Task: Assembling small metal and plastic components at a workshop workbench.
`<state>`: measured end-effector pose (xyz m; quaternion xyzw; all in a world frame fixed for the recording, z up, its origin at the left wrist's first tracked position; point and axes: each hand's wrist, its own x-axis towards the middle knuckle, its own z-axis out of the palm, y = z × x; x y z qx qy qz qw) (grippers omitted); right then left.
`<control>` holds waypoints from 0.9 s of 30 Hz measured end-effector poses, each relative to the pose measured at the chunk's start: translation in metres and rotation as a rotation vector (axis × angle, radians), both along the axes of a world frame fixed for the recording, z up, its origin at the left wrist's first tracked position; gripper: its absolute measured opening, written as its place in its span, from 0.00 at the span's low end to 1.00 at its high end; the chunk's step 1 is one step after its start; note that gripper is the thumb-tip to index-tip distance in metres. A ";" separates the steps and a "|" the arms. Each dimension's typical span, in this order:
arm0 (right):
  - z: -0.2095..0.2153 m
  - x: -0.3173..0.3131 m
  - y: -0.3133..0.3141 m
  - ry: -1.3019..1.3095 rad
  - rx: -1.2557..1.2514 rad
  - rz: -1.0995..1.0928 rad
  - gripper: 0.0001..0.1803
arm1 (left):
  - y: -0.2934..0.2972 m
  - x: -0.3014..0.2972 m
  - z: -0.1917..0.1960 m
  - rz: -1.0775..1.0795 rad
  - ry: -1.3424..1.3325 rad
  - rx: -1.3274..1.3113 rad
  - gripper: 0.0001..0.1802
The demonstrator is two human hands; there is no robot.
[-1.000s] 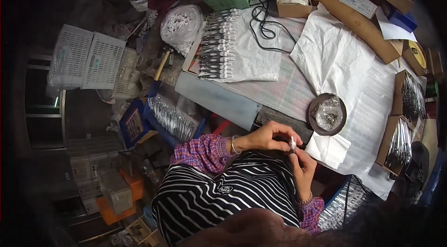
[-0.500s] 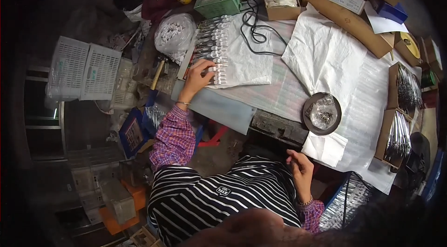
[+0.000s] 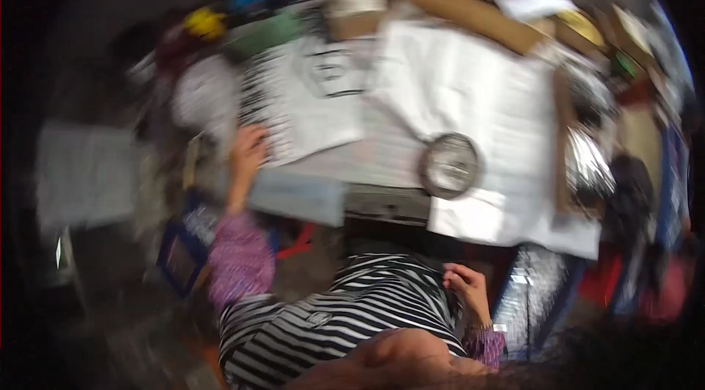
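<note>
The camera sits on my head and looks steeply down. My lap is near, the cluttered table (image 3: 382, 147) farther.
</note>
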<state>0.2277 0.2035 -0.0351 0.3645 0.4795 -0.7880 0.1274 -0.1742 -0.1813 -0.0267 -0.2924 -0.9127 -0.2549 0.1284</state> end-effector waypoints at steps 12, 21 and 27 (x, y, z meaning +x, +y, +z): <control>0.101 0.102 0.170 -0.009 0.996 -0.373 0.11 | 0.061 0.019 0.031 -0.180 -0.090 0.129 0.06; 0.150 -0.119 0.275 0.117 1.733 0.211 0.15 | 0.118 0.081 0.071 -0.355 -0.186 0.167 0.09; 0.137 -0.170 0.307 -0.315 1.593 0.444 0.30 | 0.121 0.090 0.067 -0.343 -0.268 0.201 0.09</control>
